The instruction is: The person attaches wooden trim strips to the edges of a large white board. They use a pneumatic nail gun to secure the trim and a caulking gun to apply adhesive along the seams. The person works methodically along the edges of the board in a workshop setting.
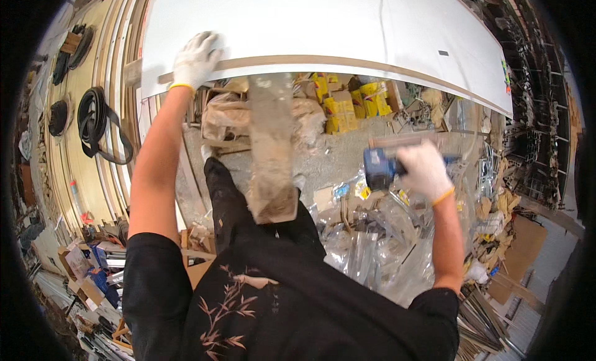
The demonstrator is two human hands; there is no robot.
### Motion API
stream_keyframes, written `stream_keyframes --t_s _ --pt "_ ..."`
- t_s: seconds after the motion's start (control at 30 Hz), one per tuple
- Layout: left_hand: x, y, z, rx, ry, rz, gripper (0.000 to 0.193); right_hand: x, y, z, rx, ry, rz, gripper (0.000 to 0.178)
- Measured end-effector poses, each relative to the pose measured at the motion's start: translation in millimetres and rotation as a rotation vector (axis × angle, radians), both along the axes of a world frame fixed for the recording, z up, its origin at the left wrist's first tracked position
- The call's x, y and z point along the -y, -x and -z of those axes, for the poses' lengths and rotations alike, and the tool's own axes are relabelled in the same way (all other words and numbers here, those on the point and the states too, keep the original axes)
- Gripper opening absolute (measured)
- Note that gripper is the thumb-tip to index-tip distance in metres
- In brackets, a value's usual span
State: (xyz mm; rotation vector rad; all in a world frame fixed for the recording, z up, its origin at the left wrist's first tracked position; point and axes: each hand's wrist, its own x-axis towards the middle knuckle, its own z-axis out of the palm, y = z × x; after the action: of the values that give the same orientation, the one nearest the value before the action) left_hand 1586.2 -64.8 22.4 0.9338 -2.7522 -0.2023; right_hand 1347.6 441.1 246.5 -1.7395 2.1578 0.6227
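Note:
A large white board (292,22) lies ahead of me, with a long thin wooden strip (298,60) along its near edge. My left hand (195,62), in a white glove with a yellow cuff, rests over the strip near its left end. Its fingers stretch onto the board, slightly blurred. Off to the right, below the board's near edge, my right hand (425,170), gloved the same way, is closed around a blue and black power tool (380,167). Motion smears the tool, so its exact kind is unclear. It is apart from the board.
A worn wooden beam (271,150) juts toward me from under the board. Yellow boxes (340,112) and clear plastic bags (388,237) litter the floor. Long panels and strips (105,44) stand at the left, with a coiled black strap (93,122). Metal racking (543,94) lines the right.

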Motion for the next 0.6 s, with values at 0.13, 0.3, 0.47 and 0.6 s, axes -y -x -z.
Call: stream_keyframes --t_s 0.13,0.3,0.47,0.6 --pt "26.5 -12.0 22.0 -0.016 -0.037 -0.054 0.059 -177.8 -7.7 38.1 0.091 0.019 0.307 0.028" --pt "7.6 22.6 31.9 0.094 0.079 -0.276 0.066 -346.8 -36.9 45.4 0.045 -0.286 0.859 0.035" --pt "-41.5 78.4 18.8 0.123 0.086 -0.23 0.07 -352.2 -35.3 60.3 0.25 -0.212 1.153 0.045" --pt "-90.2 131.7 3.9 0.176 0.043 -0.214 0.068 -301.3 10.0 109.8 0.782 -0.219 1.269 0.044"
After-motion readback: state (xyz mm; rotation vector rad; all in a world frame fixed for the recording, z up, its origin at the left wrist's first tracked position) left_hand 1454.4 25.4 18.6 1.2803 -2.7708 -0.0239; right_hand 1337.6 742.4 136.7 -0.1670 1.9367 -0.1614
